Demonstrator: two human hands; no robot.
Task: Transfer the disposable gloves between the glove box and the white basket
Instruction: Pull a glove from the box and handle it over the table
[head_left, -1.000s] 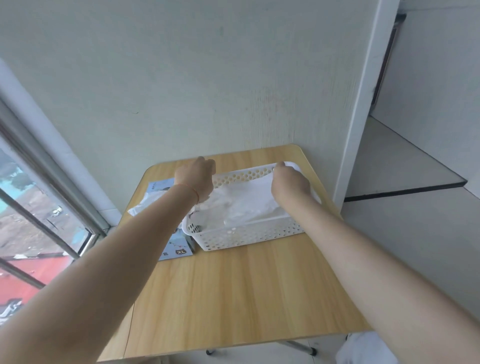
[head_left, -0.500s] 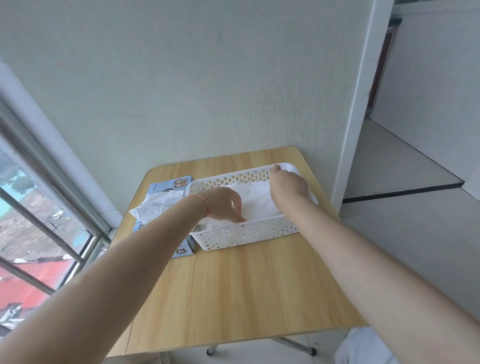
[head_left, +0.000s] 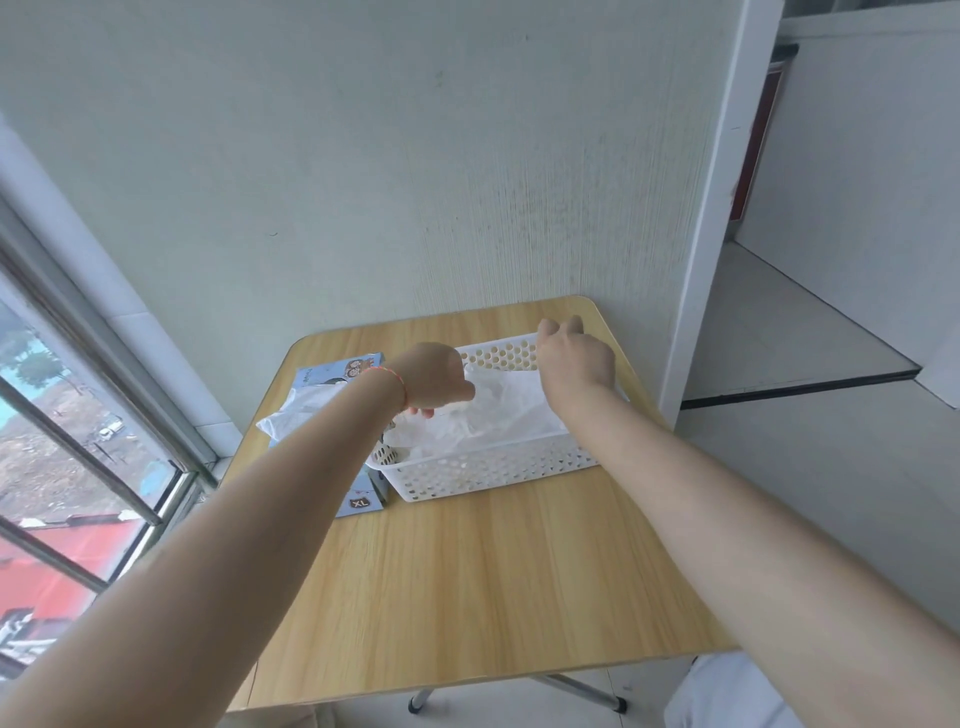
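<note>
Both hands work the white basket (head_left: 498, 470): our left hand (head_left: 434, 376) curls onto the disposable gloves (head_left: 488, 415) piled inside, apparently gripping them, while our right hand (head_left: 574, 358) grips the far rim, likely steadying it, glove box (head_left: 332, 379) just beside.

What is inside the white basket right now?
The white basket holds a crumpled heap of translucent disposable gloves. The left hand reaches into them; the right hand covers the far corner. The basket floor is hidden.

Left hand (head_left: 434, 376) grips gloves (head_left: 483, 421) in white basket (head_left: 493, 470); right hand (head_left: 574, 358) at far rim; glove box (head_left: 358, 501) beside.
</note>
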